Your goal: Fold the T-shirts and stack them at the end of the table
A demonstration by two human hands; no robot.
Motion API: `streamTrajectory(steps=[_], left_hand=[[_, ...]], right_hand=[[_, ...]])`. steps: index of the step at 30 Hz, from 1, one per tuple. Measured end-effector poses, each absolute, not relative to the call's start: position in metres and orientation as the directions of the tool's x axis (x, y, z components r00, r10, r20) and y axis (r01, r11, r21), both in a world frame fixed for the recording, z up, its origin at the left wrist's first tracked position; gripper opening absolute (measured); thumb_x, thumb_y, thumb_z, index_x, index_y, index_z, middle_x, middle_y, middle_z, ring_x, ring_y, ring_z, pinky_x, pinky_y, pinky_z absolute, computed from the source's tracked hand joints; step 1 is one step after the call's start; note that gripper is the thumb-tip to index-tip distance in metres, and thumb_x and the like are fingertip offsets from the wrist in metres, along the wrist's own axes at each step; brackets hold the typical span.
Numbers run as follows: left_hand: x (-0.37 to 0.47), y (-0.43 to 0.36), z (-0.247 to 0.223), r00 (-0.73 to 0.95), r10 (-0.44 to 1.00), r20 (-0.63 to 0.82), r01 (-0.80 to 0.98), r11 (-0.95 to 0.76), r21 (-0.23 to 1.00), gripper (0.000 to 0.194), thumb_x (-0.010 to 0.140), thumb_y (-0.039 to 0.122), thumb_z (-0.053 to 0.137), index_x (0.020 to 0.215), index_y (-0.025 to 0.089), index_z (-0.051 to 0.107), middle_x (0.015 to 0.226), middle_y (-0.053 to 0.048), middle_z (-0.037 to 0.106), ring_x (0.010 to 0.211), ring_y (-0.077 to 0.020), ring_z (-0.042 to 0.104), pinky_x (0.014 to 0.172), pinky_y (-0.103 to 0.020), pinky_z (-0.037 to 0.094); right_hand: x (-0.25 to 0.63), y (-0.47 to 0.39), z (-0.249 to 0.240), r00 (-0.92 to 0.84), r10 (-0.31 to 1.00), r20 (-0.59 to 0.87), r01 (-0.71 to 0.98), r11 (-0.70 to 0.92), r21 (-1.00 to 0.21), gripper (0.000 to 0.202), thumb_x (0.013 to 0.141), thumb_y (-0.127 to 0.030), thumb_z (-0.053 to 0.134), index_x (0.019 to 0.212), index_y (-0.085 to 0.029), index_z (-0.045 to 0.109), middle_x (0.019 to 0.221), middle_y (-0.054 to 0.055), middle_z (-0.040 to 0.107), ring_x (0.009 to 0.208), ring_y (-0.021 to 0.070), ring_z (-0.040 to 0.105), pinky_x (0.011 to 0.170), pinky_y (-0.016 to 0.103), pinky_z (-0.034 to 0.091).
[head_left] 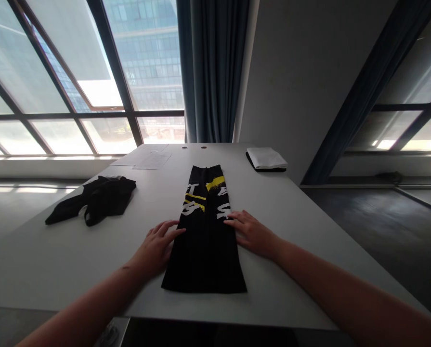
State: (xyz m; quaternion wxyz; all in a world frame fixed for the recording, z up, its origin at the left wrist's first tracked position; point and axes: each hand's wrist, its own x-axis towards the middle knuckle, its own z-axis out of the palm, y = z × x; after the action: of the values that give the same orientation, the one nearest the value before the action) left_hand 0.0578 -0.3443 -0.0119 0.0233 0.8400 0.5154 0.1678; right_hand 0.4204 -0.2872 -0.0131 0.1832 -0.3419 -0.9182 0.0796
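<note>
A black garment (207, 255) with white lettering and yellow stripes lies flat on the white table, folded into a long narrow strip that widens toward me. Its exact kind I cannot tell. My left hand (158, 245) rests at its left edge, fingers spread, with the fingertips touching the cloth. On the opposite edge lies my right hand (253, 232), fingers stretched out and their tips on the fabric near the white letters. Neither hand grips the cloth.
A crumpled black garment (105, 195) lies on the table (302, 284) to the left. Folded white and black cloth (266, 158) is stacked at the back right. Paper sheets (152, 160) lie at the back left. Beyond are windows and a blue curtain (213, 72).
</note>
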Motion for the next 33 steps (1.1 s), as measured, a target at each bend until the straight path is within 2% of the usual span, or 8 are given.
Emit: streamTrajectory(steps=[2,6,12,16,20,24,27,33], left_hand=[[0.057,-0.345,-0.009,0.550,0.800,0.241,0.779,-0.595,0.197,0.052,0.090,0.020,0.061,0.139,0.034,0.063,0.156,-0.004,0.051,0.146,-0.0321,0.042,0.118,-0.054,0.039],[0.057,-0.350,-0.002,0.742,0.648,0.170,0.622,-0.761,0.186,0.051,0.084,0.017,0.062,0.133,0.030,0.065,0.145,-0.006,0.063,0.134,-0.0278,0.057,0.119,-0.050,0.038],[0.056,-0.360,0.001,0.798,0.579,0.168,0.550,-0.813,0.191,0.053,0.079,0.013,0.057,0.130,0.027,0.064,0.132,-0.006,0.071,0.118,-0.0257,0.067,0.100,-0.040,0.053],[0.061,-0.358,0.018,0.767,0.606,0.209,0.559,-0.792,0.246,0.034,0.088,0.017,0.052,0.117,0.024,0.067,0.107,-0.005,0.077,0.094,-0.0218,0.072,0.084,-0.033,0.054],[0.072,-0.318,0.047,0.652,0.728,0.213,0.650,-0.680,0.339,0.028,0.099,0.037,0.046,0.100,0.020,0.069,0.082,-0.005,0.073,0.072,-0.0188,0.067,0.070,-0.030,0.051],[0.079,-0.254,0.046,0.524,0.840,0.142,0.663,-0.506,0.551,0.039,0.094,0.051,0.049,0.100,0.019,0.069,0.080,-0.003,0.072,0.070,-0.0208,0.066,0.067,-0.031,0.052],[0.078,-0.220,0.022,0.457,0.888,0.051,0.701,-0.395,0.595,0.043,0.089,0.054,0.052,0.104,0.019,0.070,0.093,-0.007,0.076,0.084,-0.0262,0.070,0.077,-0.036,0.055],[0.071,-0.213,-0.008,0.335,0.941,0.041,0.873,-0.326,0.363,0.046,0.087,0.054,0.056,0.118,0.022,0.066,0.099,-0.008,0.075,0.085,-0.0265,0.068,0.074,-0.036,0.051]], right_hand=[[0.418,-0.293,-0.012,-0.781,0.570,0.256,0.511,0.818,-0.264,0.055,0.090,-0.028,0.068,0.144,-0.022,0.061,0.152,0.016,0.054,0.145,0.0337,0.046,0.124,0.061,0.026],[0.407,-0.316,-0.008,-0.928,0.291,0.233,0.236,0.943,-0.235,0.053,0.088,-0.033,0.069,0.140,-0.021,0.065,0.147,0.015,0.060,0.134,0.0322,0.055,0.116,0.053,0.041],[0.407,-0.323,-0.004,-0.906,0.266,0.329,0.187,0.949,-0.253,0.035,0.089,-0.020,0.058,0.120,-0.016,0.073,0.107,0.013,0.075,0.091,0.0231,0.068,0.083,0.037,0.054],[0.413,-0.321,0.013,-0.870,0.399,0.289,0.228,0.845,-0.483,0.025,0.098,-0.026,0.052,0.104,-0.016,0.073,0.094,0.010,0.074,0.080,0.0180,0.067,0.074,0.030,0.051],[0.411,-0.296,0.025,-0.696,0.707,0.127,0.373,0.507,-0.777,0.041,0.099,-0.047,0.054,0.074,-0.017,0.064,0.068,0.001,0.063,0.063,0.0151,0.057,0.064,0.028,0.046],[0.402,-0.247,0.021,-0.423,0.905,-0.044,0.368,0.128,-0.921,0.036,0.091,-0.052,0.063,0.091,-0.017,0.069,0.075,0.002,0.069,0.068,0.0187,0.063,0.067,0.031,0.050],[0.398,-0.221,0.012,-0.282,0.945,-0.165,0.573,0.028,-0.819,0.027,0.090,-0.044,0.064,0.092,-0.018,0.069,0.067,0.001,0.067,0.056,0.0180,0.059,0.058,0.029,0.045],[0.395,-0.217,-0.007,-0.273,0.949,0.157,0.814,0.315,-0.488,0.018,0.091,-0.036,0.067,0.083,-0.019,0.070,0.077,0.003,0.070,0.072,0.0175,0.061,0.065,0.027,0.037]])
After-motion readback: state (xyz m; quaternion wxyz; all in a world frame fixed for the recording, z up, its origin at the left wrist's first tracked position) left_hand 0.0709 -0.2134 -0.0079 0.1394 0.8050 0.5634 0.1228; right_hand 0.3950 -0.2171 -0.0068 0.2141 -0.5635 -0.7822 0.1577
